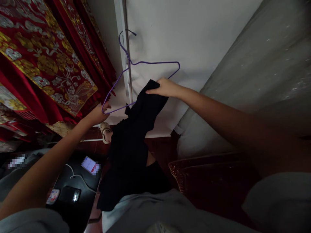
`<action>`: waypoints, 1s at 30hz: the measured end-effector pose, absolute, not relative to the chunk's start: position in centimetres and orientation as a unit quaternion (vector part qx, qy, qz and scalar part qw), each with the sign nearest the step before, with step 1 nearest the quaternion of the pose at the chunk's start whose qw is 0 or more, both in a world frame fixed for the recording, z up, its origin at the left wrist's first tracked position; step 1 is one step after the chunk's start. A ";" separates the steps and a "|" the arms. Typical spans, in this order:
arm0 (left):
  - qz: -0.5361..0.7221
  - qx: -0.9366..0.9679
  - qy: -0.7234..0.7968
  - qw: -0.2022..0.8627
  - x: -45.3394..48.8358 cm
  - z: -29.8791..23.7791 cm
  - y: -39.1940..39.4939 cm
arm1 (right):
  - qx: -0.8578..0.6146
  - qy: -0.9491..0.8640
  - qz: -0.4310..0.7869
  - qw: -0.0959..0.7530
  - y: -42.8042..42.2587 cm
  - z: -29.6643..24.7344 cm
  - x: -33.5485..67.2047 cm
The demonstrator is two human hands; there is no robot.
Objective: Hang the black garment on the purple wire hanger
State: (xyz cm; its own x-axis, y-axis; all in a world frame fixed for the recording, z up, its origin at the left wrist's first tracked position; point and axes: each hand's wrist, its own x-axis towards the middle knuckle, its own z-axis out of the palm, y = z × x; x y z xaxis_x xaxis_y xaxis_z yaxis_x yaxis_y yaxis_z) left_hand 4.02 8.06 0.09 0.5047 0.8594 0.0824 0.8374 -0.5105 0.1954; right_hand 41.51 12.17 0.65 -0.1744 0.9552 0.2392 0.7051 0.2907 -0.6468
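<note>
A purple wire hanger [155,62] is held up in front of me, its hook near a white door edge. At its left corner is my left hand [99,114], with the fingers closed around the wire. My right hand [166,87] pinches the upper end of a black garment [132,136], thumb on the near side. Cloth drapes across the hanger's bottom bar and hides part of it. The garment's lower part falls toward my legs, and its exact kind cannot be made out.
Red curtains with gold and silver embroidery [48,61] hang at the left. A black table [80,200] bears a lit phone [89,165], a dark device [69,194] and a white cable [84,182]. Pale sheer fabric [255,81] covers the right side. A beige clog [105,132] is below.
</note>
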 end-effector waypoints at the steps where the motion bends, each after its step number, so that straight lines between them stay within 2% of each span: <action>1: 0.081 0.874 0.470 0.096 4.5 -1.0 8.2 | -0.558 -0.736 0.218 0.315 12.0 0.7 41.2; 4: 0.113 0.891 0.400 0.181 7.2 -4.5 8.6 | -0.551 -0.728 0.272 0.304 11.1 1.0 39.9; 8: 0.239 0.868 0.325 0.291 12.5 -7.6 8.6 | -0.543 -0.729 0.308 0.280 9.6 1.9 38.4; 10: 0.234 0.852 0.317 0.344 14.6 -7.8 8.1 | -0.545 -0.732 0.306 0.272 9.2 2.2 38.3; 12: 0.160 0.862 0.328 0.351 15.4 -7.5 7.6 | -0.549 -0.734 0.300 0.264 9.3 2.4 38.8; 17: -0.069 0.906 0.396 0.133 10.9 -5.4 8.0 | -0.517 -0.770 0.290 0.237 10.3 2.0 41.0; 23: -0.070 0.839 0.531 -0.093 3.8 -1.4 8.3 | -0.513 -0.797 0.180 0.262 10.5 1.5 39.8; 27: -0.029 0.831 0.550 -0.085 1.7 0.0 6.6 | -0.546 -0.788 0.119 0.259 10.1 1.3 38.6; 30: 0.053 0.844 0.527 -0.081 0.8 0.7 5.3 | -0.559 -0.782 0.113 0.251 10.0 1.5 38.4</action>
